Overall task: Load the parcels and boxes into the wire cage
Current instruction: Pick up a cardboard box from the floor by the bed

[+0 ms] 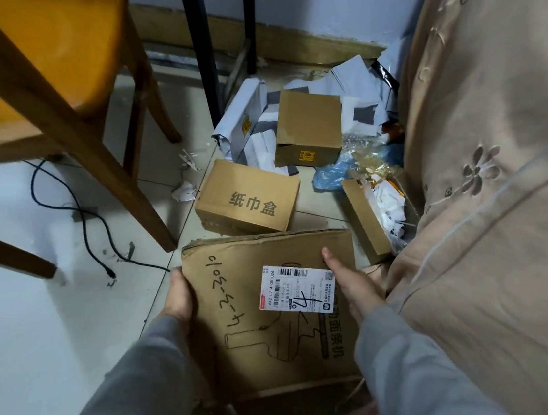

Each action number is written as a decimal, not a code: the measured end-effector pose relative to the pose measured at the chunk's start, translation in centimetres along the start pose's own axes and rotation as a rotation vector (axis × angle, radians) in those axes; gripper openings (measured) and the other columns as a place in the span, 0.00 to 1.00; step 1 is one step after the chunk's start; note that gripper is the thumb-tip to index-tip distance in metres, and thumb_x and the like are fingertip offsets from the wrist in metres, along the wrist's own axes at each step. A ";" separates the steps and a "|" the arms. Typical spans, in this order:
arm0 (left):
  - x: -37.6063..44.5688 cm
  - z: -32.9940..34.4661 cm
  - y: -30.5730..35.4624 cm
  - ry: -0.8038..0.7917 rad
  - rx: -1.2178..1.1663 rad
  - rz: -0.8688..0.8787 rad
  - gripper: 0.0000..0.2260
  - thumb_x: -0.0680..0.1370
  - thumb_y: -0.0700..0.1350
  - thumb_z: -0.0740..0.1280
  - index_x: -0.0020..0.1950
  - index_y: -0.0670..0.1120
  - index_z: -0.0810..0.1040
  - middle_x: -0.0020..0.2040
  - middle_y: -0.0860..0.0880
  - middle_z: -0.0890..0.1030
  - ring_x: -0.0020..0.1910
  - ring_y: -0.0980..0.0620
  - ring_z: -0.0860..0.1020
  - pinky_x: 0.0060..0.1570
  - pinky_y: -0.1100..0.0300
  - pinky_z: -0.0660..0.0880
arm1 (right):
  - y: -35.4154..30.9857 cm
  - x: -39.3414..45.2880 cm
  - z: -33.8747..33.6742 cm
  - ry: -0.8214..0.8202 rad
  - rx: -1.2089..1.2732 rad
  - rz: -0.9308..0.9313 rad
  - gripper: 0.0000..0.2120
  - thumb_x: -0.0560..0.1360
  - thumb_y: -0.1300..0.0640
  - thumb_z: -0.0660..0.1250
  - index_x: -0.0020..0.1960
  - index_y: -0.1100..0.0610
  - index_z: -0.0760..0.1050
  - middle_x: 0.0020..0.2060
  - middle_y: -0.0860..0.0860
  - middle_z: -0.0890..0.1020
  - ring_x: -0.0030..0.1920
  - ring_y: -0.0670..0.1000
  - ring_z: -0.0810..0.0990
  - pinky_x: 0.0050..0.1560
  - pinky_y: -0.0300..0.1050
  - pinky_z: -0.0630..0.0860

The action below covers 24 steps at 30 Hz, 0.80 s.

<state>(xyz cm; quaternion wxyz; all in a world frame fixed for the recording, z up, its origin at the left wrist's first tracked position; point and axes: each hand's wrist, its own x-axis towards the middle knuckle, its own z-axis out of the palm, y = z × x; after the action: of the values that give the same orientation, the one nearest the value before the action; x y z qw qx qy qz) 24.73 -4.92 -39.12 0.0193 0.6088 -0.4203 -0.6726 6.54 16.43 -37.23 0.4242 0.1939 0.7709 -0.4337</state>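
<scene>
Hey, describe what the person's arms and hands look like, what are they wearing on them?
Both arms are covered in long grey sleeves of soft, plain fabric with no visible markings, reaching down to the wrists. The left hand and right hand are bare: no gloves, and no rings, watch or bracelet show in this view.

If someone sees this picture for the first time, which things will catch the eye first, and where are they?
First the large cardboard box at bottom centre, with a white shipping label; the left hand grips its left edge and the right hand lies flat on top. Behind it, smaller boxes and torn grey mailer bags litter the floor. A wooden chair fills the upper left.
</scene>
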 end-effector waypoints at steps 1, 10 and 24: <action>-1.7 -0.5 1.1 0.006 0.012 -0.012 0.31 0.77 0.65 0.45 0.58 0.45 0.77 0.54 0.38 0.79 0.54 0.42 0.75 0.63 0.47 0.68 | -0.6 -1.7 -0.2 0.009 0.006 0.006 0.55 0.57 0.25 0.69 0.71 0.61 0.67 0.68 0.56 0.74 0.70 0.58 0.69 0.70 0.54 0.62; -20.7 -5.4 12.4 0.155 -0.034 -0.030 0.34 0.72 0.68 0.51 0.60 0.43 0.77 0.60 0.41 0.77 0.61 0.42 0.73 0.69 0.45 0.65 | -8.1 -19.5 -3.7 -0.033 0.033 0.015 0.59 0.53 0.25 0.72 0.73 0.59 0.65 0.73 0.54 0.68 0.72 0.56 0.65 0.72 0.52 0.59; -46.8 -11.1 19.7 0.290 -0.171 -0.102 0.34 0.78 0.66 0.48 0.67 0.41 0.72 0.64 0.37 0.75 0.64 0.39 0.71 0.69 0.46 0.64 | -16.4 -42.6 -9.3 -0.129 -0.211 -0.020 0.61 0.51 0.21 0.69 0.75 0.55 0.62 0.74 0.56 0.66 0.75 0.59 0.60 0.75 0.58 0.54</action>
<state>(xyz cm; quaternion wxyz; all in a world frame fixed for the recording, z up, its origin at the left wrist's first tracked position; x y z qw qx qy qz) 36.51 1.52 11.06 0.0975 0.7160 -0.3229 -0.6112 15.18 18.11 8.48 0.4864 0.1121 0.7855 -0.3659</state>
